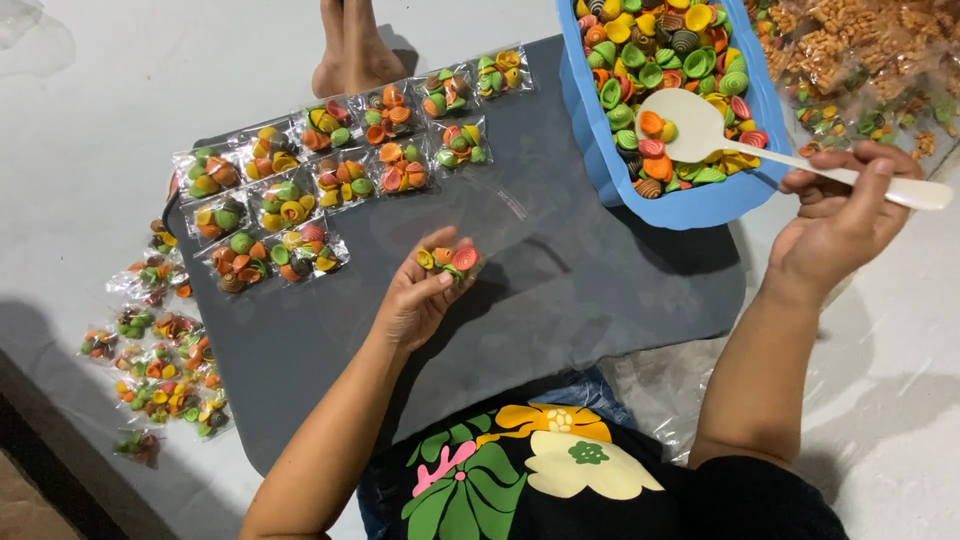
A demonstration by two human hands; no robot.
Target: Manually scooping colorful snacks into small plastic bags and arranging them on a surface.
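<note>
My left hand holds a small clear plastic bag with a few shell-shaped snacks in orange, yellow, green and red, over a dark grey mat. My right hand grips the handle of a cream plastic spoon. The spoon's bowl rests in a blue tub full of the same coloured shell snacks and carries two or three pieces.
Several filled small bags lie in rows on the mat's far left part. More filled bags are heaped on the white floor at the left. Packets of orange snacks lie at top right. A person's bare feet stand beyond the mat.
</note>
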